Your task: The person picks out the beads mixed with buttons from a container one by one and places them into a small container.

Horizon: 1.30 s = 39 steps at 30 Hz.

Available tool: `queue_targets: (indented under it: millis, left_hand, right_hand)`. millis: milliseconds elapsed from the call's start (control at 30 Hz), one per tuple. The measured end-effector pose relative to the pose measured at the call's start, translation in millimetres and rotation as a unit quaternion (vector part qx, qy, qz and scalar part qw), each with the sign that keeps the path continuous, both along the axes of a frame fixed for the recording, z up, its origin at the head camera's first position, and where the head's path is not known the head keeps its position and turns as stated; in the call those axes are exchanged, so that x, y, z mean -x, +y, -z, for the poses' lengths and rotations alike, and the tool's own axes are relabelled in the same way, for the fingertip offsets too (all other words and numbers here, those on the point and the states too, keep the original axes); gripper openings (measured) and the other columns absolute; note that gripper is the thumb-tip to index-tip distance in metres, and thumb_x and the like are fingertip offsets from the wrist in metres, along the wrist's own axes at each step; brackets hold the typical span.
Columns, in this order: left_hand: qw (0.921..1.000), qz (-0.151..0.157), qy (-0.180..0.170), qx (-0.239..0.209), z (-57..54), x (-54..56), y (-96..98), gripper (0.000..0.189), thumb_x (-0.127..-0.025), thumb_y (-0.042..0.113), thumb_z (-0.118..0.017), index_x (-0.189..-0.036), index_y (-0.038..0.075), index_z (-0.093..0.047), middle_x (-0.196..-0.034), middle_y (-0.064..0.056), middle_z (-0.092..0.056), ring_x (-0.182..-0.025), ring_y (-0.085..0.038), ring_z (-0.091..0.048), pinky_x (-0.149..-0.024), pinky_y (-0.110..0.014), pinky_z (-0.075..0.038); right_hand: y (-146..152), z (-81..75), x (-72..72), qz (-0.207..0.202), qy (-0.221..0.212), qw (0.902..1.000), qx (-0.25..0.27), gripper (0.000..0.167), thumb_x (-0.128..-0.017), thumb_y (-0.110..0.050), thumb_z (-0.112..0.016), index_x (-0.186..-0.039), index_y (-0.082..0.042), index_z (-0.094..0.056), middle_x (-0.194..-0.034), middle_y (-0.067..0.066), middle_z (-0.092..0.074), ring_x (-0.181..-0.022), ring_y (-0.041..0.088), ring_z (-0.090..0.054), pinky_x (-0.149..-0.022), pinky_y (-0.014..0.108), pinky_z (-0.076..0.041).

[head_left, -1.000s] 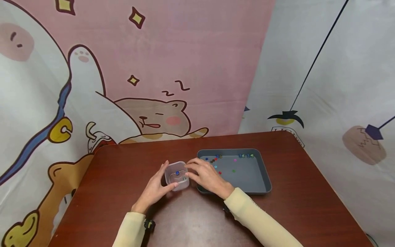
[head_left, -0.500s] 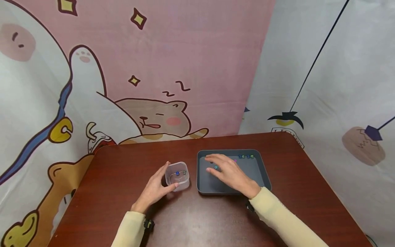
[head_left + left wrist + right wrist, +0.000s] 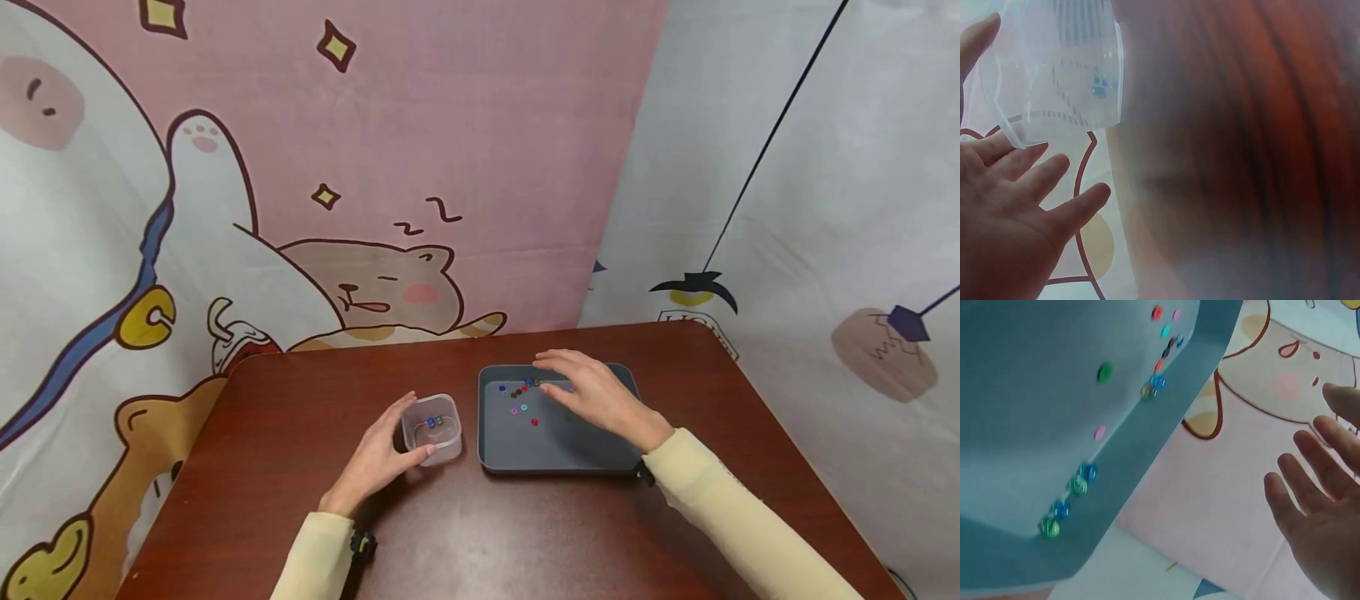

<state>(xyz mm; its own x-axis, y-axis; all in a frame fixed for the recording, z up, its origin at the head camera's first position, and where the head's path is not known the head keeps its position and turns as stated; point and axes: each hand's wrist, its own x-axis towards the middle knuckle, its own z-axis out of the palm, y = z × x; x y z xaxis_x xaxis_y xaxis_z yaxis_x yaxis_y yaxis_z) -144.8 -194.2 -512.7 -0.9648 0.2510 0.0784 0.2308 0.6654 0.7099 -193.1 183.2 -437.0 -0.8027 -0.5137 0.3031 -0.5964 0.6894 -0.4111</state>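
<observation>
My left hand (image 3: 375, 458) holds a small clear plastic box (image 3: 444, 451) on the table, thumb on the near side and fingers on the far left side. Two marbles (image 3: 432, 422), one blue and one greenish, lie together inside it. In the left wrist view the box (image 3: 1047, 100) sits by the thumb and index finger, the other fingers spread below. My right hand (image 3: 600, 398) hovers over the grey tray (image 3: 525, 454), fingers extended and holding nothing. Green and blue marbles (image 3: 1077, 485) line the tray's far side in the right wrist view.
Small coloured discs and rings lie scattered in the tray, among them a green disc (image 3: 1105, 372), a red bead (image 3: 534, 422) and a pink ring (image 3: 513, 411). The brown table (image 3: 315, 400) ends against a printed cloth backdrop (image 3: 510, 167).
My right hand has moved from over the box rightward across the tray. Inside the box the greenish marble has rolled next to the blue one. The left hand stays put.
</observation>
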Motion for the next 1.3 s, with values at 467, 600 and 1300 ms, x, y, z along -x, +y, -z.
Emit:
queue_targets:
  millis: [467,600,1300]
  left_hand:
    - [0.9998,-0.004,-0.015,-0.013,-1.4,-0.2,0.4,0.099,-0.084,0.051,-0.085,-0.162,0.015,-0.036,-0.165,-0.007,-0.038,-0.148,-0.03,-0.039,-0.116,-0.058,-0.035]
    - [0.9997,-0.007,-0.019,-0.013,-1.3,-1.1,0.2,0.099,-0.084,0.05,-0.085,-0.163,0.016,-0.035,-0.165,-0.007,-0.038,-0.148,-0.03,-0.04,-0.116,-0.058,-0.035]
    - [0.9996,-0.004,-0.02,-0.019,-0.8,-1.6,-0.2,0.1,-0.084,0.052,-0.085,-0.163,0.014,-0.036,-0.166,-0.007,-0.036,-0.149,-0.031,-0.038,-0.117,-0.059,-0.034]
  right_hand:
    - [10.8,0.1,29.9,-0.018,-0.076,0.9969,-0.015,0.046,-0.097,-0.023,-0.075,-0.14,-0.008,-0.065,-0.144,0.01,-0.06,-0.134,0.03,-0.056,-0.107,0.053,-0.048]
    - [11.9,13.3,36.7,-0.023,-0.095,0.9951,-0.014,0.046,-0.098,-0.027,-0.074,-0.14,-0.009,-0.065,-0.142,0.009,-0.062,-0.133,0.03,-0.057,-0.107,0.053,-0.047]
    - [9.9,47.9,51.8,-0.005,-0.173,0.9848,-0.01,0.04,-0.099,-0.016,-0.072,-0.137,-0.008,-0.067,-0.138,0.011,-0.065,-0.132,0.033,-0.057,-0.107,0.056,-0.046]
